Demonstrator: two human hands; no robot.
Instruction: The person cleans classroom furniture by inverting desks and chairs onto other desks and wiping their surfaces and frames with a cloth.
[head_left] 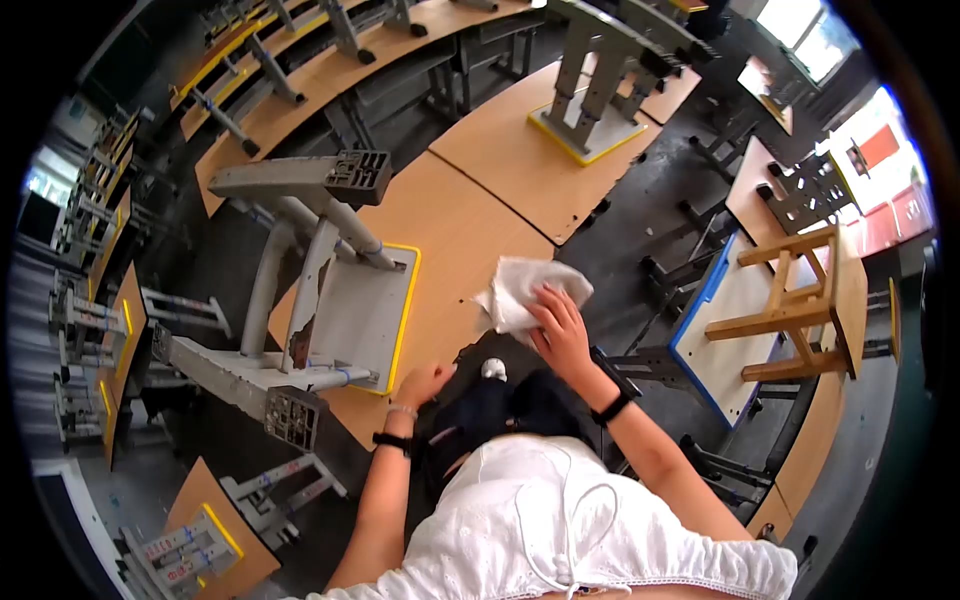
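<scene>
A crumpled white cloth (522, 290) lies under my right hand (562, 328), whose fingers press on it near the front edge of a wooden desk (470, 225). My left hand (427, 384) is closed in a loose fist beside the same desk's front edge, below the cloth and to its left; whether anything is inside the fist cannot be made out. Left of my hands, an upturned grey metal stool (360, 310) with a yellow-edged seat rests on the desk, its legs pointing up and left.
Another upturned stool (590, 130) stands on the adjoining desk at the back. To the right, a wooden stool (800, 305) lies upturned on a white, blue-edged desk (715, 340). Rows of desks with upturned stools (270, 75) curve behind. Dark floor (640, 215) shows between desks.
</scene>
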